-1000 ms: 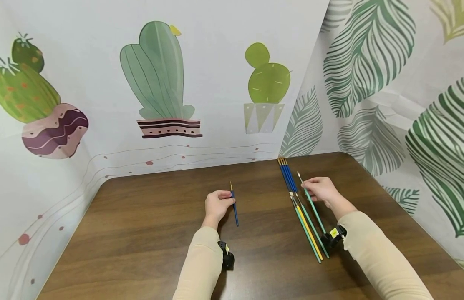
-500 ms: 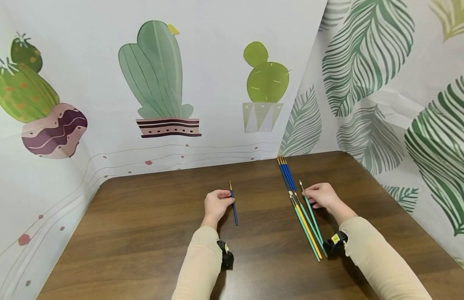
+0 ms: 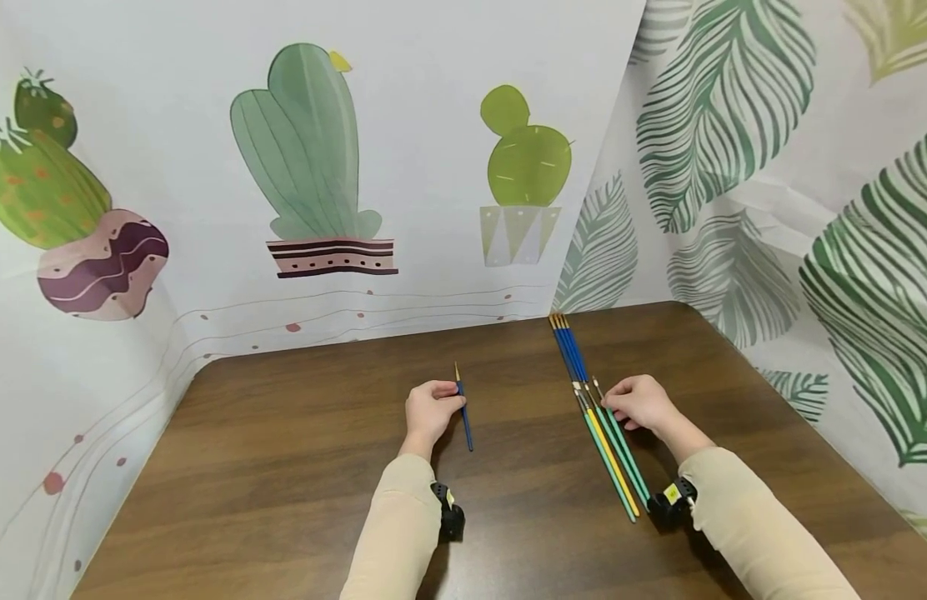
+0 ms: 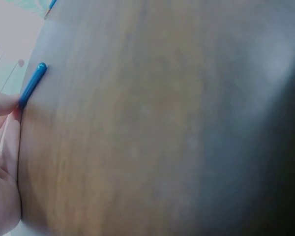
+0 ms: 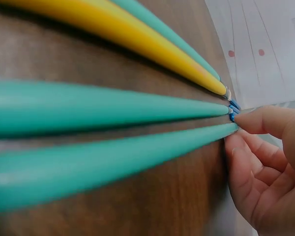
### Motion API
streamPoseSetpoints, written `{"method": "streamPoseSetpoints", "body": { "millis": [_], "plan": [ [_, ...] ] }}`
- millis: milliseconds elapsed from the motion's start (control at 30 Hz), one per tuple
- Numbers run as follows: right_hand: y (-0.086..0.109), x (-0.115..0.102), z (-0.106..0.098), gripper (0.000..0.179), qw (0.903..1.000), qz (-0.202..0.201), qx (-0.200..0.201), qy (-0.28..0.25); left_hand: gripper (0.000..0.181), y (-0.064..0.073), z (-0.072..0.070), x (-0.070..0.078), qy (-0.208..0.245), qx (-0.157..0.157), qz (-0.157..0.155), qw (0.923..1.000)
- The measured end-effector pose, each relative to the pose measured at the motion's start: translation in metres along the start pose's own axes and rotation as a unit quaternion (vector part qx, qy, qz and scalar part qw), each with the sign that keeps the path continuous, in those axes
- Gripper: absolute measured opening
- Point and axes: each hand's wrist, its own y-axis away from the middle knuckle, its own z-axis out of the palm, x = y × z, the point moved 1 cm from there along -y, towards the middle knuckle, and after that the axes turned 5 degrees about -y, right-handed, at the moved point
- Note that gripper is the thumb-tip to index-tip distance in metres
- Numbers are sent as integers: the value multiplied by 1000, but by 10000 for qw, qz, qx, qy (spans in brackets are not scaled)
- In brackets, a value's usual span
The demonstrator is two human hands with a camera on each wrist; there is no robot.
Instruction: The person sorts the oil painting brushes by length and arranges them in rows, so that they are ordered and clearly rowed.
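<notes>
In the head view, my left hand (image 3: 428,412) pinches a thin blue paintbrush (image 3: 466,423), its bristles pointing toward the wall. The blue handle end (image 4: 34,83) shows beyond the fingers in the left wrist view. On the right, my right hand (image 3: 642,402) pinches a mint-green paintbrush (image 5: 88,169) near its metal collar, thumb against forefinger. That brush lies alongside another mint-green paintbrush (image 5: 88,105), with a narrow strip of wood between them. Farther left in the same row are a yellow paintbrush (image 5: 137,32) and a third mint-green paintbrush (image 5: 172,37).
Several blue paintbrushes (image 3: 571,350) lie side by side at the table's back edge, bristles toward the wall, just beyond the longer brushes. The brown wooden table (image 3: 298,450) meets a wall covering (image 3: 433,167) printed with cacti and leaves.
My right hand has brought the mint-green paintbrush left and toward me, close against the row of brushes. The left hand keeps its blue paintbrush in place.
</notes>
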Motion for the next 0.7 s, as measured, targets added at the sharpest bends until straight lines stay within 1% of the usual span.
{"method": "streamPoseSetpoints", "body": {
  "millis": [200,300,400,533,600,700],
  "plan": [
    [5,-1,3,22,9999,-39,57,89,24,1,1,1,-65,95,-7,9999],
    [8,0,5,21,10000,-2,41,30,23,3,2,2,-147,225,-7,9996],
    [10,0,7,21,10000,39,-10,-51,20,5,5,3,-334,422,-46,9985],
    [12,1,8,21,9998,74,-36,-186,17,8,8,7,-700,701,-138,9950],
    [12,2,8,22,9998,51,-66,-206,17,9,10,10,-866,791,-215,9929],
    [13,2,7,23,9995,72,-109,-271,20,12,12,16,-1032,806,-369,9907]
  ]
}}
